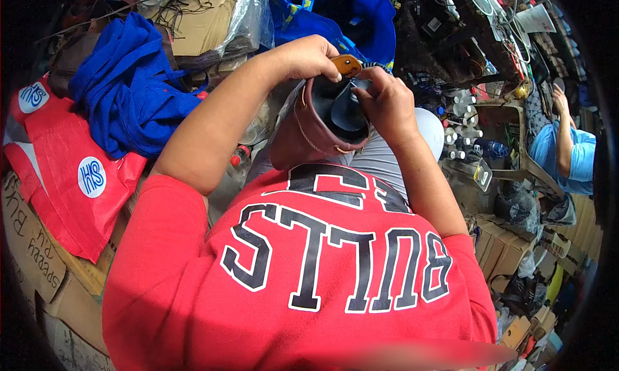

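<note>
A reddish-brown leather piece (293, 133), open at the top like a boot shaft, stands tilted between my legs. A pale cord runs along its side, and its inside is dark. My left hand (313, 58) is closed at its far rim, with thumb and fingers pinching a tan leather tab (347, 64) that has small holes. Close to the tab, my right hand (388, 103) is closed in a pinch over the rim, above a dark flap (348, 110) inside the opening. Something thin and pale shows at its fingertips, too small to name.
A blue bag (380, 22) lies open beyond my hands. Left are a bundle of blue cloth (129, 87) and a red bag (71, 171) on cardboard. Several small bottles (461, 135) stand right, near clutter and boxes (503, 245). Another person's arm (564, 135) shows far right.
</note>
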A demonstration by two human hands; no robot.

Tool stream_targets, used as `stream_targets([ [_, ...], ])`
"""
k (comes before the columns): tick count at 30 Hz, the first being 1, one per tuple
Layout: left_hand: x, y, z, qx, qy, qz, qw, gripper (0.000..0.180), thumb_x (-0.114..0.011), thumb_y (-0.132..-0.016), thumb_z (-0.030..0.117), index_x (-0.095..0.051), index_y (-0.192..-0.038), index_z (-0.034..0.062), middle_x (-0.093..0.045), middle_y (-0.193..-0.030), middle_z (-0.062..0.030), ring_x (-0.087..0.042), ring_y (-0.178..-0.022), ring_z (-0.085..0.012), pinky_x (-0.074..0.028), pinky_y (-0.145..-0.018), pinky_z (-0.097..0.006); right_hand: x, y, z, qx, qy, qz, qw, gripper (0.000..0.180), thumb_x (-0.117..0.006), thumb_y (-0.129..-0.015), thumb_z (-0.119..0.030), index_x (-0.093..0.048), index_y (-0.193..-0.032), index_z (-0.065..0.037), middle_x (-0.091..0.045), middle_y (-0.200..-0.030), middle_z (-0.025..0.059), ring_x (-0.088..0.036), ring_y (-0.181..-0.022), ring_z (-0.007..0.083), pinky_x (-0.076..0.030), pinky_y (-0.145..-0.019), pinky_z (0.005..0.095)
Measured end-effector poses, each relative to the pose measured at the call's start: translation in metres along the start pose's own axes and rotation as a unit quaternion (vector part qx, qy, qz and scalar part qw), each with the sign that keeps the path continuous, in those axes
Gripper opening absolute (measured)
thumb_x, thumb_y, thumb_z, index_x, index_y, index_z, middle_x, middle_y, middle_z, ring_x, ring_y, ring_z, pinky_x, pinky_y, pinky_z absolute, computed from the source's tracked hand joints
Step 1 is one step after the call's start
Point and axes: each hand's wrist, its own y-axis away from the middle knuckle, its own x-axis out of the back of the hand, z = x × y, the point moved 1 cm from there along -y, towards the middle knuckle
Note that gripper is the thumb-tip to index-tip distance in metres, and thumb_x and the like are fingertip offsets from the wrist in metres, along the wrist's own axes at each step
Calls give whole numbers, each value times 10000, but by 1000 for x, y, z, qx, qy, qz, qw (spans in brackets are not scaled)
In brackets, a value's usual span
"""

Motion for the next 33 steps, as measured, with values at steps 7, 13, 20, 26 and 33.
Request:
stream_targets([
  [7, 11, -31, -11, 78, 119, -102, 985, 273, -671, -704, 8, -642, -971, -43, -679, -843, -93, -648, -721, -149, -518, -718, -270, 1, -3, 19, 172, 12, 32, 984, 298, -680, -661, -45, -718, -872, -252, -530, -691, 6, -523, -655, 224, -427, -629, 335],
  [13, 15, -40, -24, 89, 176, -134, 971, 316, -689, -699, 7, -634, -1005, -52, -678, -899, -119, -659, -773, -164, -527, -752, -288, 4, -13, 36, 153, -61, -29, 986, 296, -677, -660, -8, -722, -853, -228, -542, -722, 33, -545, -670, 241, -460, -615, 336],
  [20, 16, -41, -23, 106, 215, -167, 956, 323, -688, -702, -3, -622, -1012, -65, -674, -880, -111, -658, -781, -163, -530, -758, -282, 12, -24, 40, 140, -147, -111, 973, 247, -685, -698, 16, -729, -839, -182, -551, -731, 54, -577, -682, 220, -463, -611, 319],
  [26, 11, -34, -18, 112, 214, -148, 959, 338, -684, -706, -1, -614, -1031, -60, -675, -881, -114, -658, -764, -165, -537, -743, -290, 12, -18, 35, 120, -134, -98, 979, 226, -711, -676, 1, -726, -818, -174, -562, -728, 55, -590, -694, 228, -470, -617, 317],
  [33, 3, -21, -7, 87, 166, -85, 979, 360, -679, -703, 4, -624, -1053, -55, -674, -870, -97, -643, -749, -149, -517, -739, -268, 15, -4, 13, 90, -47, -56, 993, 214, -687, -666, -11, -719, -805, -171, -575, -740, 73, -594, -695, 275, -485, -625, 348],
])
